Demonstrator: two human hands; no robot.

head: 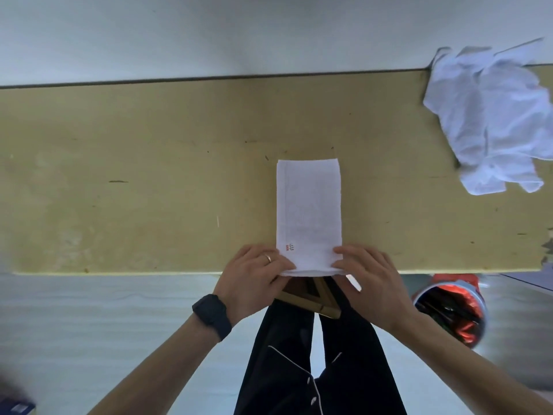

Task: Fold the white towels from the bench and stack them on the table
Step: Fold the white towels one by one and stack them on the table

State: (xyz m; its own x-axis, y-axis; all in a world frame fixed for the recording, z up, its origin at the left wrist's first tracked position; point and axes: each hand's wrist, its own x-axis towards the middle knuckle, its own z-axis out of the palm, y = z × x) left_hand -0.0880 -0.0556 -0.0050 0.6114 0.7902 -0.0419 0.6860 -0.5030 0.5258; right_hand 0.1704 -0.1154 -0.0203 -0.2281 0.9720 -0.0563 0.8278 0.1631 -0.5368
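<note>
Currently the left hand (257, 271) and right hand (369, 275) each pinch a near corner of the folded towel (308, 205), fingers on top, thumbs seemingly under the edge; the strip lies lengthwise on the table (149, 175), near end at the front edge; the grip likely sets up folding it away; an unfolded towel pile (490, 115) sits far right.

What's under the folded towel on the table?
The folded towel lies flat on the yellow table, its near end gripped by the left hand and right hand. Nothing shows beneath it; the covered patch is hidden.
</note>
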